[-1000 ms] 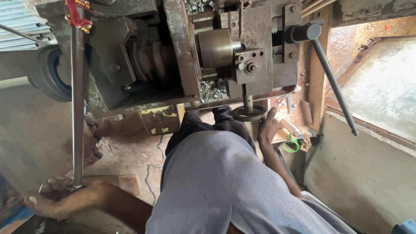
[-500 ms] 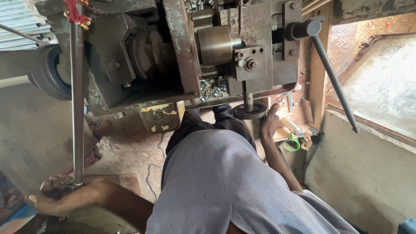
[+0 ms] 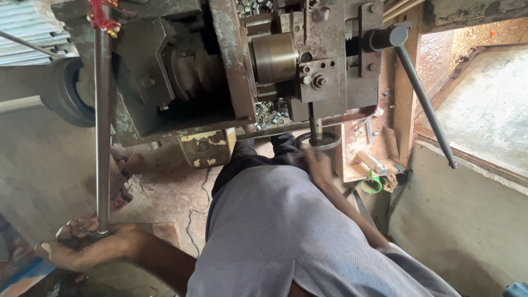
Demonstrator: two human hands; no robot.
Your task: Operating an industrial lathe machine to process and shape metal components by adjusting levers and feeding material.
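My left hand point(image 3: 82, 245) is low at the left, its fingers curled around the bottom end of a long upright steel rod point(image 3: 102, 137). Red cord is tied at the rod's top. My right hand point(image 3: 317, 163) is blurred and reaches forward past my grey shirt. It grips the lower edge of a small round handwheel point(image 3: 319, 141) on a vertical spindle under a worn metal machine point(image 3: 220, 71). A brass-coloured cylinder point(image 3: 274, 58) sits in the middle of the machine.
A long dark lever point(image 3: 424, 107) slants down from the machine's right side. A wooden tray point(image 3: 367, 157) with tools and a green tape roll point(image 3: 372, 185) lie to the right, beside a concrete ledge point(image 3: 473, 181). Several small metal parts point(image 3: 268, 113) sit under the cylinder. A tyre point(image 3: 66, 93) is at the left.
My right hand has moved from the right side of the handwheel to its lower left and is now motion-blurred. The left hand stays on the rod.
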